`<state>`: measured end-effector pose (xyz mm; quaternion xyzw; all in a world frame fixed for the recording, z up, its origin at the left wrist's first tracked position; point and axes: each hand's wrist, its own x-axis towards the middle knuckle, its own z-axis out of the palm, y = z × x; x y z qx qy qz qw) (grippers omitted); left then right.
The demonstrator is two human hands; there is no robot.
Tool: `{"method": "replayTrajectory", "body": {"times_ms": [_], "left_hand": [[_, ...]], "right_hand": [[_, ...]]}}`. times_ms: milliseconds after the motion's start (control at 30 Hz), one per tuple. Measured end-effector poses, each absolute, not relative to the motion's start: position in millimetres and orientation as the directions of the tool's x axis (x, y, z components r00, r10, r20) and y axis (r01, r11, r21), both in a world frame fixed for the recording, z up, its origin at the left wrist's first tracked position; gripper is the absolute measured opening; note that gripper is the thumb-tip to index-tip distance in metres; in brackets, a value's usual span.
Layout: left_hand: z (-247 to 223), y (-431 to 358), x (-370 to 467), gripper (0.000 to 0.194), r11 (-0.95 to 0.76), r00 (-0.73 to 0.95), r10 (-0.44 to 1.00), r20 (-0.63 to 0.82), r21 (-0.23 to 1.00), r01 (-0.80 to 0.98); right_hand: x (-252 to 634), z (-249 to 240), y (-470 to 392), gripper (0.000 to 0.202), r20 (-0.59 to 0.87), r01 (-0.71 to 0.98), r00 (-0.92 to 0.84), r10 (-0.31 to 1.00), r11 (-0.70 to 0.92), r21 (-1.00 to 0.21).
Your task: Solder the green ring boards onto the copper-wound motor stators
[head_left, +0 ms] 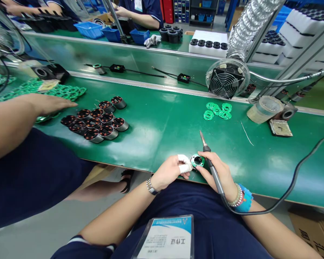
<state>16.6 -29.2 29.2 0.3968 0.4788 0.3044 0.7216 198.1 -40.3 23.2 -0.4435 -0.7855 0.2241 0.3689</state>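
At the bench's front edge, my left hand [176, 168], with white covers on thumb and forefinger, pinches the left rim of a small round part topped by a green ring-shaped circuit board [197, 160]. The part's underside is hidden. The fingertips of my right hand [217, 169] touch its right side. That same hand also holds a soldering iron [214, 172], its tip pointing up and away from the board. Farther off lie several loose green ring boards [218, 110]. A cluster of metal-cased motor stators [99, 120] with copper windings stands to the left.
A co-worker's arm [29, 111] reaches in from the left over stacked green boards [56, 91]. A fume fan [225, 83] hangs ahead. On the right are a plastic cup [264, 109], a sponge tray [280, 128] and a solder wire [247, 133]. The iron's cable [290, 187] trails right.
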Motion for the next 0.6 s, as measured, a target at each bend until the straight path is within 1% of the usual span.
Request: {"method": "replayTrajectory", "body": {"times_ms": [100,167,267,400,500,600], "left_hand": [[28,-32,16,0.018,0.571,0.357,0.775,-0.521,0.819,-0.044],[28,-34,16,0.022,0.605,0.360,0.759,-0.543,0.792,-0.079],[29,-38,17,0.023,0.613,0.345,0.769,-0.539,0.774,-0.157],[31,-37,18,0.019,0.612,0.356,0.769,-0.531,0.773,-0.168],[31,-34,19,0.018,0.616,0.360,0.763,-0.536,0.772,-0.157],[30,-33,18,0.017,0.622,0.353,0.760,-0.546,0.769,-0.147]], "right_hand": [[197,21,-42,0.034,0.387,0.536,-0.326,0.863,0.506,-0.676],[197,20,-43,0.035,0.387,0.534,-0.324,0.863,0.505,-0.678],[197,19,-43,0.035,0.381,0.526,-0.320,0.867,0.497,-0.690],[196,21,-43,0.035,0.378,0.517,-0.319,0.869,0.494,-0.699],[198,26,-43,0.037,0.424,0.497,-0.332,0.843,0.538,-0.680],[208,39,-46,0.026,0.484,0.457,-0.330,0.811,0.586,-0.669]]}}
